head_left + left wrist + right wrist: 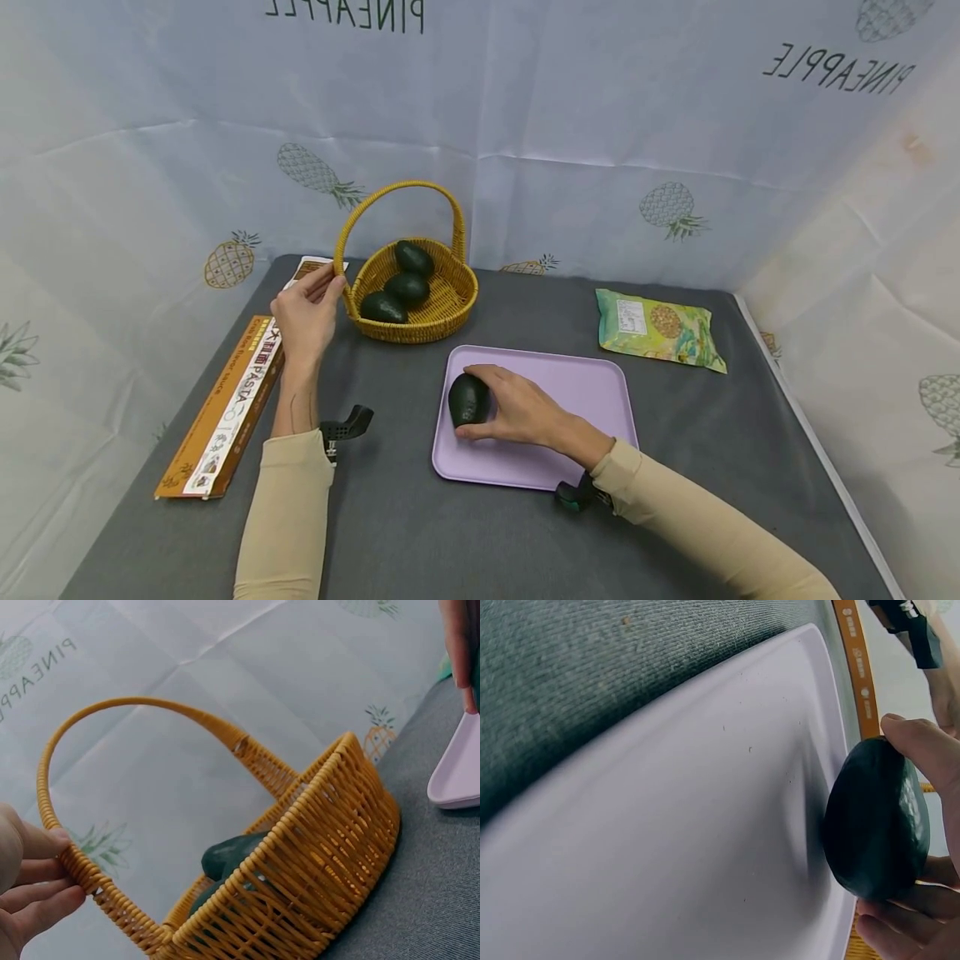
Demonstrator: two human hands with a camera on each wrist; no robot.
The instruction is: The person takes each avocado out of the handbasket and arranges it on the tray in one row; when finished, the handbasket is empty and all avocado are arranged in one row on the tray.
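A yellow wicker basket [450, 312] with a tall handle stands at the back, holding several dark green avocados [407, 290]. My left hand [306, 321] pinches the left side of the basket's handle; the left wrist view shows thumb and fingers around the handle [56, 787]. My right hand [521, 408] grips another avocado [468, 400] between thumb and fingers, over the left part of a lilac tray [592, 392]. In the right wrist view that avocado [877, 817] is at the tray's edge; whether it touches the tray I cannot tell.
An orange and white pasta box [225, 408] lies along the table's left side, partly behind my left forearm. At the back right lies a green and yellow packet [660, 329]. A curtain with pineapple prints [562, 125] hangs behind the grey table [420, 542].
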